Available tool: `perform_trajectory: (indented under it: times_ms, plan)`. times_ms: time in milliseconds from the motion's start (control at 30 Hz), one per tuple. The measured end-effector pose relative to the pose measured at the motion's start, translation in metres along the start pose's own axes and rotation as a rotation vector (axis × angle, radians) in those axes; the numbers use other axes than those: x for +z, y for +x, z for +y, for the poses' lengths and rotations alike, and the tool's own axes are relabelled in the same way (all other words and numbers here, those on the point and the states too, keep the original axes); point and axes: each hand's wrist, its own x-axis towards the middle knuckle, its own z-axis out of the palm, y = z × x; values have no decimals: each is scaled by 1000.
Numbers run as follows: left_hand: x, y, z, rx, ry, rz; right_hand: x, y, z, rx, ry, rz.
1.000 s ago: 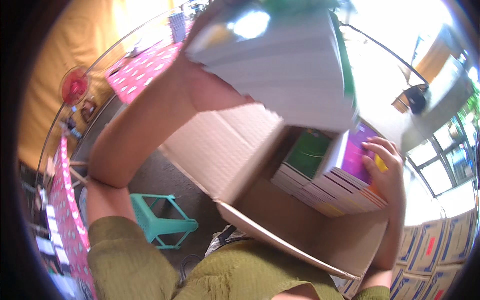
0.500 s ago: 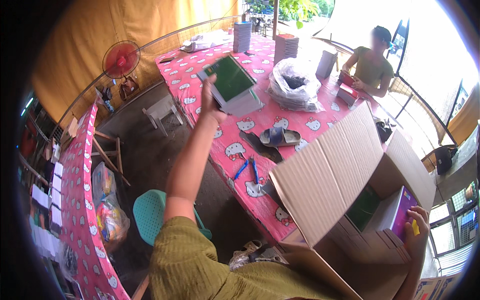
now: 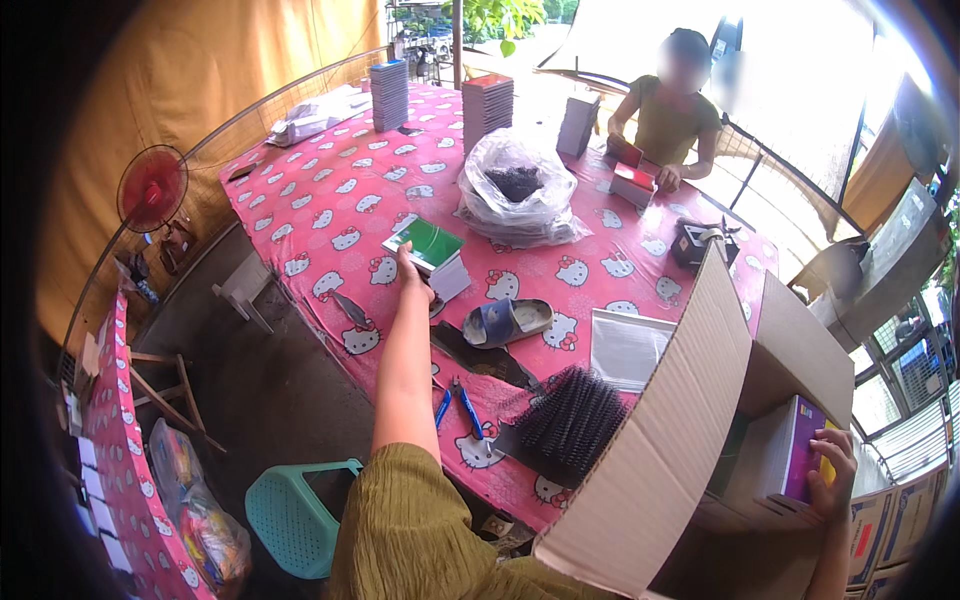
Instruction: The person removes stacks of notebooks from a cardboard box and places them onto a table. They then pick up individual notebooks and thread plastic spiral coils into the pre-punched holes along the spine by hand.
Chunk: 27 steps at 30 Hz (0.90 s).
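Observation:
My left hand reaches far out over the pink patterned table and grips the near edge of a small stack of white boxes with a green top, which rests on the cloth. My right hand holds the corner of a purple and white box standing inside a big open cardboard carton on my lap. The carton's raised flap hides most of what lies inside it.
On the table lie a clear bag of dark items, a sandal, a black bristled mat, blue-handled pliers and tall box stacks. Another person works at the far side. A teal stool and red fan stand left.
My left arm has carried the green-topped stack from in front of my face out to the table and lowered it onto the cloth. The right hand stays on the purple box.

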Motion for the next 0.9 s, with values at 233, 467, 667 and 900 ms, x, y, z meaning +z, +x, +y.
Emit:
perform_trajectory:
  times_ms: [233,467,667,900]
  plan:
    - [4,37,10,-195,233,198,5,-2,-1,26,18,33]
    - [-5,34,11,-209,150,69,0,-1,-12,90,30,21]
    - [77,2,69,462,551,422,-2,-5,-13,33,7,91]
    - [247,-284,175,589,607,-781,0,1,-18,-98,-199,283]
